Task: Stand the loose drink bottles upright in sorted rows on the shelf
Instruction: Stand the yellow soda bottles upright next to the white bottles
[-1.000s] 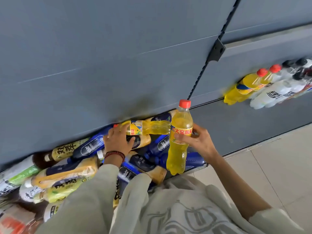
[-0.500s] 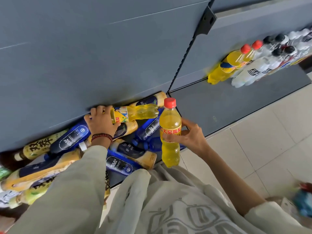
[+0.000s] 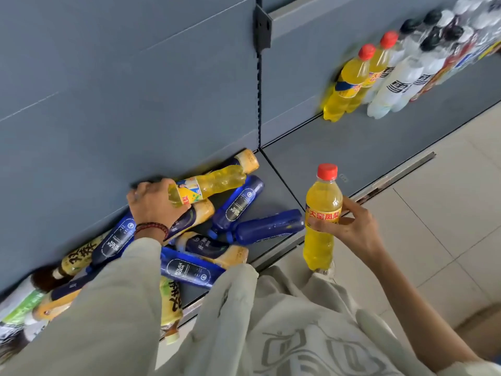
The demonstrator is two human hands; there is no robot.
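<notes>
My right hand (image 3: 352, 226) holds an upright yellow drink bottle with a red cap (image 3: 321, 213) in front of the shelf edge. My left hand (image 3: 154, 204) grips the neck end of a second yellow bottle (image 3: 211, 184) lying on top of the loose pile. Under it lie blue soda bottles (image 3: 268, 226), cream-and-navy bottles (image 3: 214, 248) and green tea bottles (image 3: 76, 259), all on their sides on the grey shelf (image 3: 366, 139). At the shelf's far right stand two yellow bottles (image 3: 349, 82) beside white bottles (image 3: 398, 80) in rows.
A grey back panel (image 3: 122, 77) rises behind the shelf, with a black slotted upright (image 3: 259, 77) between bays. Bare shelf lies between the pile and the standing rows. Tiled floor (image 3: 447, 213) spreads on the right. My grey sleeve and shirt fill the bottom.
The view has shifted right and nearer. My right hand has carried its upright yellow bottle rightward, away from the pile. My left hand has closed round the lying yellow bottle's neck end.
</notes>
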